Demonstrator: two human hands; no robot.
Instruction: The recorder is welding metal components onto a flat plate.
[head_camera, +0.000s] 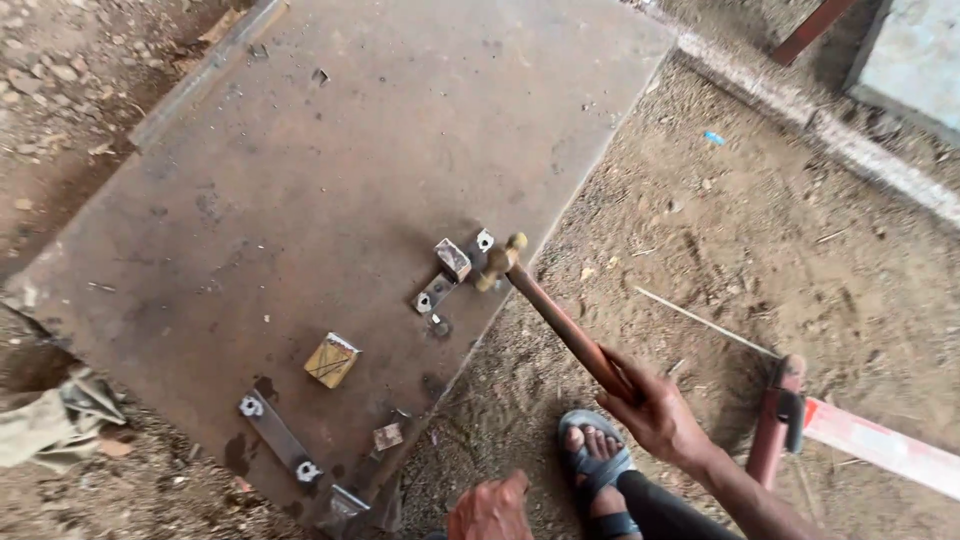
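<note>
Your right hand (655, 410), lower right of the frame, has its fingers wrapped around the reddish handle of a hammer (545, 305); its small brass-coloured head sits at frame centre, just beside a square metal block (453, 259) on a short drilled strip. Both lie on the rusty, flat steel plate (330, 170) over gritty dirt. Your left hand (490, 508) is cut off at the bottom edge; its fingers' state is unclear.

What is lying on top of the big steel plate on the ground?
On the steel plate lie a yellowish block, a flat bar with holes, and a small bracket by the hammer held in the right hand. The ground beneath the plate is covered.
</note>
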